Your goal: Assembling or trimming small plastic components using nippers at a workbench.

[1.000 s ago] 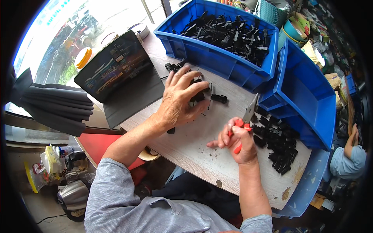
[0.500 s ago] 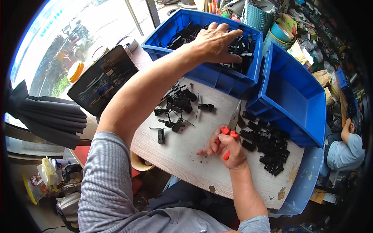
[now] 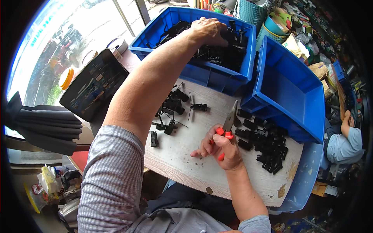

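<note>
My left hand point(image 3: 209, 31) reaches over the blue bin point(image 3: 217, 79) at the back, down onto the black plastic parts point(image 3: 221, 55) heaped inside. Its thumb stands apart from the bent fingers, whose tips are hidden; nothing shows in its grasp. Over the table, my right hand point(image 3: 226, 152) is closed around red-handled long-nose pliers point(image 3: 230, 121), jaws pointing away from me. Several black parts with thin rods point(image 3: 171, 105) lie loose left of the pliers. To their right is a pile of small black blocks point(image 3: 268, 145).
A second blue bin point(image 3: 289, 91), with its bare inside showing, stands tilted at the right. A tablet point(image 3: 95, 85) leans by the window at the left. Stacked teal baskets point(image 3: 251, 13) are behind the bins. Another person point(image 3: 344, 147) sits at the far right.
My left hand has moved left and lower into the heap, its fingers bending down. The whole view has shifted slightly; my right hand keeps its hold on the pliers.
</note>
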`<move>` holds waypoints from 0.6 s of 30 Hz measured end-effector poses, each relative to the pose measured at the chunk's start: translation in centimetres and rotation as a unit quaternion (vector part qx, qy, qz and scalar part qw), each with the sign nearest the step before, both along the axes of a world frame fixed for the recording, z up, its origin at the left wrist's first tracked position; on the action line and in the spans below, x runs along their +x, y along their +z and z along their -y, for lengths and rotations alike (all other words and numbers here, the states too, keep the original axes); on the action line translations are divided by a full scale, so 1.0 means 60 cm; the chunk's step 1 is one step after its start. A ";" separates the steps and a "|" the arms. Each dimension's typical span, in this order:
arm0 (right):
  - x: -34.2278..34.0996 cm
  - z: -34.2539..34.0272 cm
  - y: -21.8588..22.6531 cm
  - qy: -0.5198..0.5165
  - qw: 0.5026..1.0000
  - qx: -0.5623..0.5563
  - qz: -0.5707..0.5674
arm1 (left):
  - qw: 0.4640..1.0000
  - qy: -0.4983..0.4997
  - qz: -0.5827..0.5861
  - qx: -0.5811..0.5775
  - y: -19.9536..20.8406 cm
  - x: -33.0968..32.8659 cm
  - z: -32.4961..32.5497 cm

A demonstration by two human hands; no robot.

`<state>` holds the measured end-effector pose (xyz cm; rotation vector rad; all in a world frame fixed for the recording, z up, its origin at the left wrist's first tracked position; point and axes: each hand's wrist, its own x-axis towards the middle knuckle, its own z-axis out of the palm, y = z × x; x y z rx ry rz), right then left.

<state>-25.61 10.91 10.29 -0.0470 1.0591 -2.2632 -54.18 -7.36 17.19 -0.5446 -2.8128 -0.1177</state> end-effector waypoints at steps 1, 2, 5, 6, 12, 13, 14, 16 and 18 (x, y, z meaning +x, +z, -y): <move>0.002 0.001 0.002 -0.023 1.000 0.011 0.000 | 0.999 0.032 0.031 -0.010 0.003 0.009 -0.007; 0.001 -0.002 0.001 -0.025 1.000 0.012 0.000 | 0.997 0.057 0.029 -0.040 0.007 0.015 -0.019; 0.000 -0.009 0.001 -0.014 0.999 -0.033 0.026 | 0.998 0.026 -0.034 -0.045 0.016 0.034 -0.030; 0.002 -0.011 -0.001 0.005 1.000 0.003 -0.005 | 0.995 -0.010 -0.073 -0.060 0.002 0.024 -0.032; -0.003 -0.008 -0.009 0.021 1.000 -0.003 -0.011 | 0.994 -0.101 0.020 0.040 -0.021 -0.005 -0.048; -0.004 -0.011 -0.008 0.050 0.998 0.028 -0.039 | 0.991 -0.085 0.064 0.081 -0.019 -0.005 -0.054; -0.002 -0.009 -0.005 0.048 0.998 0.029 -0.038 | 0.995 -0.071 0.060 0.033 -0.021 0.001 -0.056; 0.001 0.000 0.001 -0.028 0.999 0.022 -0.006 | 0.995 -0.083 0.050 0.012 -0.018 0.003 -0.056; -0.001 -0.006 -0.002 -0.006 1.000 0.011 0.001 | 0.996 -0.086 0.022 -0.016 -0.019 0.009 -0.056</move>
